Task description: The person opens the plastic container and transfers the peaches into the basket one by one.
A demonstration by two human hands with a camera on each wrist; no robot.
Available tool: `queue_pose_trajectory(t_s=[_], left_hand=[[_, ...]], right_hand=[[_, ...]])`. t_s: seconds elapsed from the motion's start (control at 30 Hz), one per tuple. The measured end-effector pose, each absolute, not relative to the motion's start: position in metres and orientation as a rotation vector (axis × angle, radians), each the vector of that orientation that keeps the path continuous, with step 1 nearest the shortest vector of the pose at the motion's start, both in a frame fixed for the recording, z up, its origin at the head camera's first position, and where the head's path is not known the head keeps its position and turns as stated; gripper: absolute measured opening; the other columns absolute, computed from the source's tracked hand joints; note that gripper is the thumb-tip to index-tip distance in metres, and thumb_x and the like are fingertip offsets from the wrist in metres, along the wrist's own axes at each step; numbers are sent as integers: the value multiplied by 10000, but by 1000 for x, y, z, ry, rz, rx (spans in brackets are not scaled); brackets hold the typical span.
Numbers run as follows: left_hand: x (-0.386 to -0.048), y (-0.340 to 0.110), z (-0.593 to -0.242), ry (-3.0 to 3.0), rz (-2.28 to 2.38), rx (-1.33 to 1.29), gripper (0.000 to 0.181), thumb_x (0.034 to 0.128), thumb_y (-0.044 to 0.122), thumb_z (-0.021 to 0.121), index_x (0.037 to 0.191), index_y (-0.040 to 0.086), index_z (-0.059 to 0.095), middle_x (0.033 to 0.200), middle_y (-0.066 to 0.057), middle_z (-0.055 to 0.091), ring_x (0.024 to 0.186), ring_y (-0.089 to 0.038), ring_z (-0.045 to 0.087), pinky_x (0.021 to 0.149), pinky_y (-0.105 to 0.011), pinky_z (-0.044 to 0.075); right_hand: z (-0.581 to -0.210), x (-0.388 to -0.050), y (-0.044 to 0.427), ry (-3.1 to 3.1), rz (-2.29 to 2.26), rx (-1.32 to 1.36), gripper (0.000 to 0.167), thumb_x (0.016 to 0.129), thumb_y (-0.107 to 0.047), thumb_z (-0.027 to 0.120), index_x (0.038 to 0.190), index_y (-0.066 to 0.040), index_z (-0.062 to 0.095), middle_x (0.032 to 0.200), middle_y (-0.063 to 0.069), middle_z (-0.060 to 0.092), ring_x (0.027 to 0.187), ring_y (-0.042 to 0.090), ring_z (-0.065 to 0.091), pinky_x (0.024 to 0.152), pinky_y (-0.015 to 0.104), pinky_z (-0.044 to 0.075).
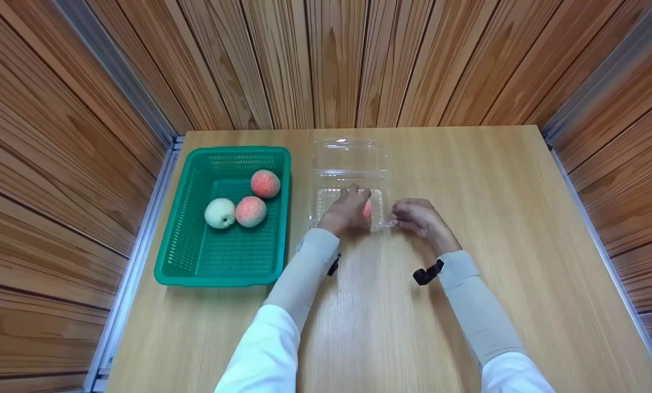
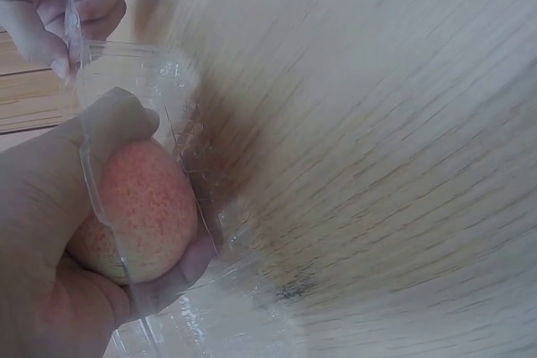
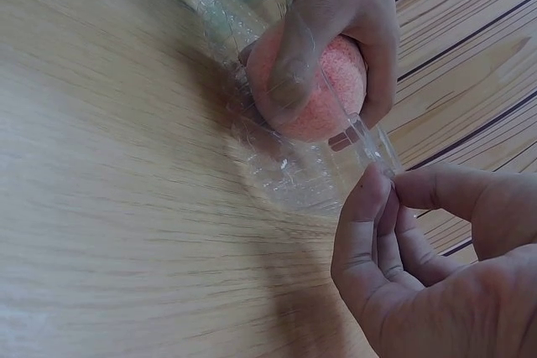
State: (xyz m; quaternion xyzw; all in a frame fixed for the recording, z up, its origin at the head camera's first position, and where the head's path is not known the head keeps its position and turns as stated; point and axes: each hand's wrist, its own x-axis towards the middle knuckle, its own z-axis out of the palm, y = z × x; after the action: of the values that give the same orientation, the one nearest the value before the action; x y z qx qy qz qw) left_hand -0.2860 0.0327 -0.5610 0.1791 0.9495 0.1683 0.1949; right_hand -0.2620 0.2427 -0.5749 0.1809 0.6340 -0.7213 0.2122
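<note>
A pink-red peach (image 2: 149, 207) sits in the grip of my left hand (image 1: 348, 210), thumb on one side and fingers on the other. That hand is down inside the base of a clear plastic clamshell box (image 1: 326, 204), whose lid (image 1: 349, 155) lies folded back toward the far wall. At the box's near right corner, my right hand (image 1: 416, 218) pinches the clear rim between thumb and fingertips, as the right wrist view shows. Through the clear wall the peach (image 3: 310, 81) is visible in that view, with the left thumb across it.
To the left stands a green plastic basket (image 1: 225, 281). Inside it are two pink peaches (image 1: 265, 184) (image 1: 251, 212) and a pale whitish peach (image 1: 220, 213). Wood-panelled walls (image 1: 336, 65) border the wooden table (image 1: 495, 191) at the back and sides.
</note>
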Motion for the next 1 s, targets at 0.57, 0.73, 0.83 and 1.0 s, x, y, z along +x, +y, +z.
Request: queue_pose_trajectory(t_s=[0.57, 0.73, 0.83, 1.0], left_hand=[[-286, 32, -561, 2676, 479, 520, 731, 948, 265, 767, 1600, 208, 442, 1629, -162, 412, 1497, -382, 441, 1144, -504, 514], [-287, 32, -560, 2676, 458, 536, 681, 958, 277, 755, 1572, 197, 471, 1602, -160, 443, 1474, -373, 461, 1147, -498, 512], [-289, 32, -560, 2682, 431, 553, 667, 954, 278, 749, 1559, 183, 484, 1575, -161, 468, 1456, -366, 473, 1150, -492, 511], [-289, 33, -560, 2678, 416, 552, 707, 959, 289, 745, 1595, 193, 451, 1600, -169, 444, 1479, -368, 455, 1174, -494, 491]], right_hand=[[-573, -262, 244, 1784, -1987, 492, 59, 989, -1, 645, 1046, 12, 646, 824, 48, 730, 780, 155, 714, 726, 268, 625], [-573, -263, 243, 1783, -1983, 495, 62, 995, 7, 610, 1056, 6, 624, 815, 38, 714, 771, 148, 709, 723, 260, 625], [-574, -263, 242, 1757, -2010, 491, 52, 981, 24, 606, 1025, -3, 616, 795, 40, 700, 745, 150, 700, 718, 261, 626], [-574, -263, 241, 1763, -2007, 490, 51, 987, 29, 589, 996, -19, 606, 785, 42, 701, 728, 151, 692, 711, 262, 623]])
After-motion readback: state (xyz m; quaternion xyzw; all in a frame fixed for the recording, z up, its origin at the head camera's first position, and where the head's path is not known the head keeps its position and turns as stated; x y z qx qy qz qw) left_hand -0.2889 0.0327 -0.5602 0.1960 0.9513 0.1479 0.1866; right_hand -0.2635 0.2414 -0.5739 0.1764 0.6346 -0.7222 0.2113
